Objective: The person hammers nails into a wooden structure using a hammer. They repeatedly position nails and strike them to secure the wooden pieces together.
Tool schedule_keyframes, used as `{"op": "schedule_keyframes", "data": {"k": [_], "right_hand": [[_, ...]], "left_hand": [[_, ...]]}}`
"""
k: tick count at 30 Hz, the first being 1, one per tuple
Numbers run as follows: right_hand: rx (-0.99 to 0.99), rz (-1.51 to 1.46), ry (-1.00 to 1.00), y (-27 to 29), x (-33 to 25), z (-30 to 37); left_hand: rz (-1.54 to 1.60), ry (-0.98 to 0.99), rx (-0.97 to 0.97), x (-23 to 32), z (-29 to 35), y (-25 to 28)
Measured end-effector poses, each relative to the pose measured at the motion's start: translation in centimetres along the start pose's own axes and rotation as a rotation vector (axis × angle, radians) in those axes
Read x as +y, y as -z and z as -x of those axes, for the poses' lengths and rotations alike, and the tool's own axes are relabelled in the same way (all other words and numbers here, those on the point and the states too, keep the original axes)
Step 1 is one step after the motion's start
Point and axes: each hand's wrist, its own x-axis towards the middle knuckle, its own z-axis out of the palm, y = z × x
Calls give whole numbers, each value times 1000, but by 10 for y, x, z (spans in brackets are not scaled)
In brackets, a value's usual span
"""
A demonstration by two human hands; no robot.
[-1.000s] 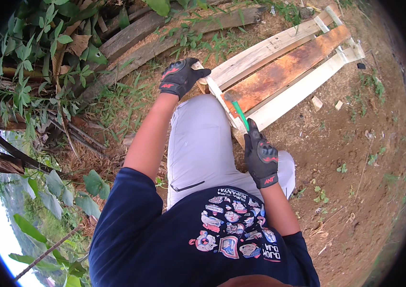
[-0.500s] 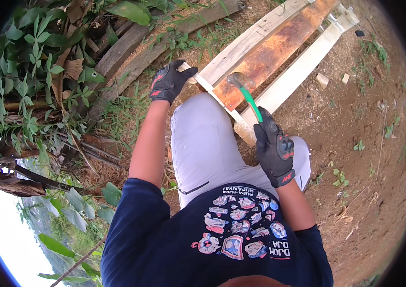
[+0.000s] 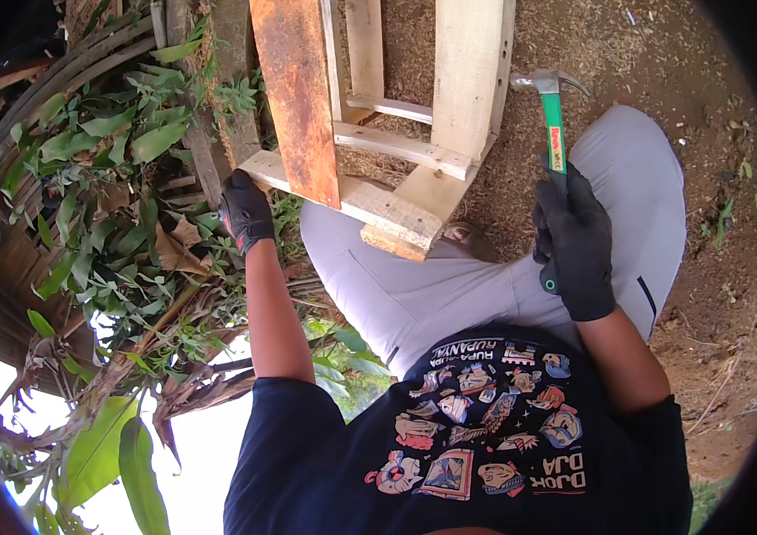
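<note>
My right hand (image 3: 576,245), in a black glove, is closed round the dark grip of a claw hammer (image 3: 556,129) with a green handle. The hammer's metal head points up and is clear of the wood, to the right of a wooden frame (image 3: 472,80). My left hand (image 3: 246,212), also gloved in black, grips the left end of the frame's near crosspiece (image 3: 378,203). A rust-brown board (image 3: 293,98) lies lengthwise over that crosspiece, its near end slightly past it. The near right corner of the frame is above my left thigh.
Weathered planks (image 3: 234,80) stand beyond my left hand among leafy plants (image 3: 119,134). Brown soil strewn with wood shavings (image 3: 592,40) stretches beyond the frame and off to the right. My bent knees (image 3: 632,178) are spread on either side of the frame's near end.
The hammer has swung away from the board, out to the right of the frame, its head now apart from the wood. My view has turned, and the left hand still holds the frame's end.
</note>
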Motion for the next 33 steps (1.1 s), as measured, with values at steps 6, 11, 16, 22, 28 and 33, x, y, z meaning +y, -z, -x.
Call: {"op": "schedule_keyframes", "data": {"k": [6,11,16,22,28,33], "right_hand": [[-114,263,44,15,-13,-15],[-197,279,-157,23,-32,-29],[-334,552,13,34,-26,-34],[-356,797,361,47,-12,-40],[-396,656,191,48,-21,-40],[-318,921,527,47,-22,-39]], "left_hand": [[-83,-38,24,-4,-3,-2],[-142,-229,-3,-45,-17,-9],[491,99,-112,-88,-25,-8],[576,178,-81,-97,-14,-1],[573,178,-84,-92,-14,2],[609,158,-63,-91,-14,-7]]}}
